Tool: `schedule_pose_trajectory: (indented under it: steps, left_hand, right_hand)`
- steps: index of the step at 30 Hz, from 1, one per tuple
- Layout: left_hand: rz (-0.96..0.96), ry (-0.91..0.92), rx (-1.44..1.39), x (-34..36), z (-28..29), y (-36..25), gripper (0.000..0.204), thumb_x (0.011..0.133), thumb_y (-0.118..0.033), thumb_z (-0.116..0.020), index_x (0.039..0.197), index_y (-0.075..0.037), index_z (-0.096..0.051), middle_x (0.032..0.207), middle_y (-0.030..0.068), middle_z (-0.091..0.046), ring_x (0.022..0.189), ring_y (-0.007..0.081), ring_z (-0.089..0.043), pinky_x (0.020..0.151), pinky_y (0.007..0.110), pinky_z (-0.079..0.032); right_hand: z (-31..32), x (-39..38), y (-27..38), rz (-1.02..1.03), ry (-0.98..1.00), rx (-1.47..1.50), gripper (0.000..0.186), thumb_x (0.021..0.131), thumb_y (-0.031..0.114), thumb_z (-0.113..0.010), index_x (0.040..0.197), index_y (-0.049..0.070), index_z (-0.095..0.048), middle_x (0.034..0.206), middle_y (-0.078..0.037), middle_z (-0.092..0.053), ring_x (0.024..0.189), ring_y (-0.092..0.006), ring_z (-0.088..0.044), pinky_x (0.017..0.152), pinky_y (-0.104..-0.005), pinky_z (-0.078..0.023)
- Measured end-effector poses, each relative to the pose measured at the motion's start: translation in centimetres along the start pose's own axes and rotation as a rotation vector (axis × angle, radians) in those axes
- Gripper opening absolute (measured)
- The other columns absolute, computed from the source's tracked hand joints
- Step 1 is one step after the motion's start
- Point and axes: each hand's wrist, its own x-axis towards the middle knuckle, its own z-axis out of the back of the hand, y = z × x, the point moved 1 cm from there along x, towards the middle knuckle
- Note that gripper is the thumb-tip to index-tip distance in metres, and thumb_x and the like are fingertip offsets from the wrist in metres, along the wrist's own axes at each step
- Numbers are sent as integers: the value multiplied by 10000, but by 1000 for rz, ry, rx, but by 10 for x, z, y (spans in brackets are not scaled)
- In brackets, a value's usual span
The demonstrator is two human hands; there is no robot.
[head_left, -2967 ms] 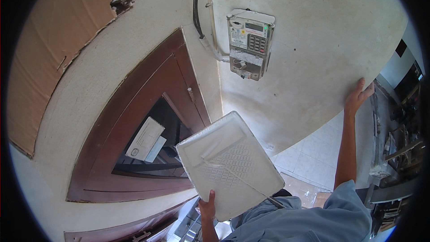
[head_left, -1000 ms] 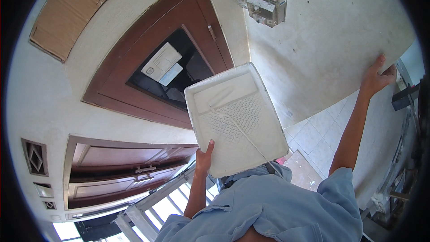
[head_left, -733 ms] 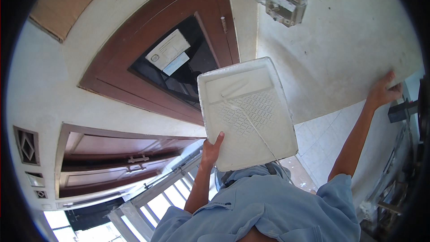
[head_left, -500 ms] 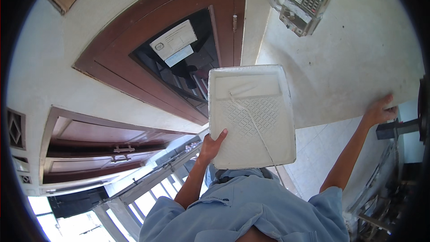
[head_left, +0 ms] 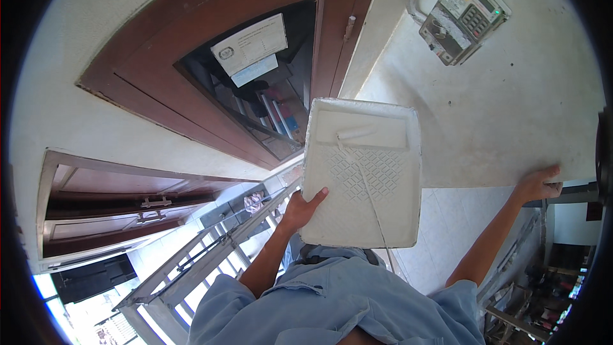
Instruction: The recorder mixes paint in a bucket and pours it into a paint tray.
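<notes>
A paint tray (head_left: 361, 223), off-white and crusted with dried paint along its rim, is held up in front of my body. My left hand (head_left: 305, 209) grips its left edge, thumb on top and the other fingers hidden underneath. In the tray rests a paint roller (head_left: 355, 135) at the far end, its thin wire rod running toward me over the diamond-patterned ramp. Out to the right is my right hand (head_left: 538, 185), fingers apart and loosely bent. It overlaps the end of a dark bar (head_left: 578, 193); whether it touches the bar I cannot tell.
Ahead stands a brown wooden door (head_left: 153, 83) with a glass pane and papers on it. An electricity meter (head_left: 465, 18) is mounted on the pale wall (head_left: 485, 115). Brown shutters (head_left: 121, 195) and a grey railing (head_left: 191, 268) lie left. Clutter (head_left: 549, 300) fills the lower right.
The view has turned, shifting the door left and the meter right. My right hand is lower in view and now overlaps the bar's end. My left hand keeps its hold on the tray.
</notes>
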Motion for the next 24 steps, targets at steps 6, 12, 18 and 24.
schedule_pose_trajectory:
  steps: [6,12,18,24]
  left_hand:
    - [-17,47,-7,15,10,-5,645,842,-516,-663,1130,59,-622,951,181,-694,864,264,-690,786,346,-532]
    - [-14,77,-20,21,15,-20,590,871,-414,-666,1201,64,-561,1031,172,-670,922,222,-663,807,330,-523]
    - [-11,67,-61,23,14,-9,600,862,-423,-677,1202,58,-565,1029,170,-670,920,224,-663,811,330,-524]
    - [-49,55,-103,8,10,-16,594,867,-439,-672,1163,69,-589,1015,177,-680,915,231,-672,808,325,-525]
  right_hand:
    - [0,-5,17,-3,-22,-5,765,902,508,-594,1246,-118,-322,1159,-257,-481,1037,-302,-550,855,-368,-497]
    - [5,4,9,95,-41,-10,711,907,450,-617,1226,-117,-332,1149,-256,-494,1025,-299,-555,840,-361,-502]
    - [2,0,11,69,-55,-23,666,903,419,-639,1197,-109,-358,1138,-251,-494,1002,-300,-557,827,-368,-503]
    - [6,21,-19,166,-82,-86,699,877,452,-665,1178,-109,-377,1091,-229,-485,985,-295,-544,838,-392,-491]
